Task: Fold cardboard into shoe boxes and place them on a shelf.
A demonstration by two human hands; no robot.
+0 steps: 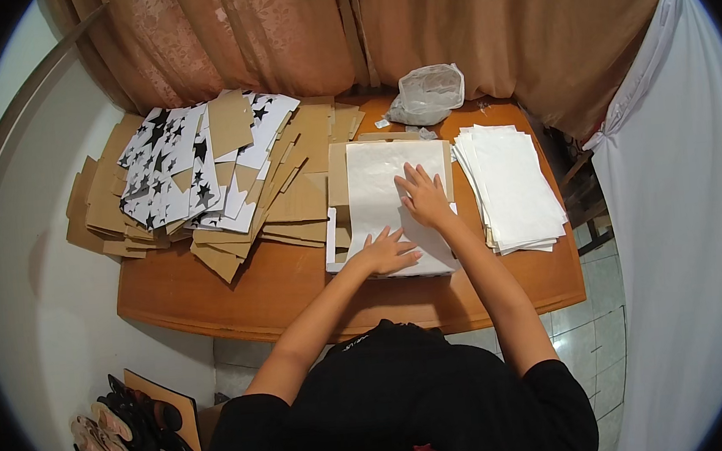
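A sheet of white paper [372, 176] lies over an opened cardboard box [338, 179] in front of me, covering most of it. The box's white side wall [331, 243] shows at the left. My left hand [387, 252] rests on the near part of the sheet, fingers spread. Farther up and to the right, my right hand [423, 195] lies on the same sheet with its fingers apart. Neither hand grips anything. What is inside the box under the paper is mostly hidden.
Flat cardboard pieces [295, 201], some white with black stars [171, 160], are heaped at the left of the wooden table [188, 294]. A stack of white paper [510, 184] lies right of the box. Behind it sits a clear plastic bag [429, 93]. Shoes [107, 440] stand at lower left.
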